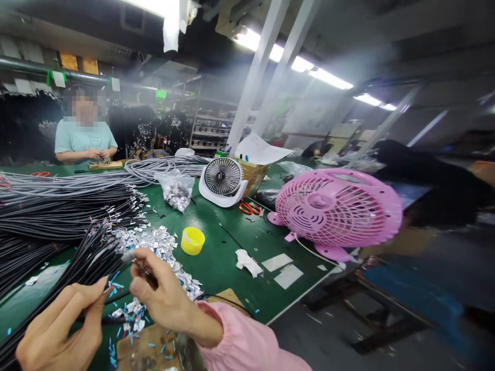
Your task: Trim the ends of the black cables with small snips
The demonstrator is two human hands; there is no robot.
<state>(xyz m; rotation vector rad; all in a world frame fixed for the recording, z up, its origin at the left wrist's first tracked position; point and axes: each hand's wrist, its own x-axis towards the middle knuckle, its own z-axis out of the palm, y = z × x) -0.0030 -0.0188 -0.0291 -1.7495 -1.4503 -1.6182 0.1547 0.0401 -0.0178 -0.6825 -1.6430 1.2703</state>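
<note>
My left hand (pixel 65 324), at the lower left, has its thumb and forefinger pinched on the end of a thin black cable (pixel 116 298). Just right of it, my right hand (pixel 162 293) is curled, with a small dark object partly hidden in its fingers. A grey covering wraps one fingertip. Below both hands lies a brown block (pixel 149 350) strewn with short blue pieces. Silvery foil scraps (pixel 154 242) are heaped beyond my right hand. Bundles of black cables (pixel 46 221) with stripped ends spread over the left side.
On the green table (pixel 216 263) stand a yellow ring-shaped container (pixel 193 240), a white fan (pixel 222 178) and a pink fan (pixel 336 206). Orange-handled scissors (pixel 250 208), a bag of scraps (pixel 177 190) and white paper pieces (pixel 277 262) lie about. A person (pixel 85 139) sits across the table.
</note>
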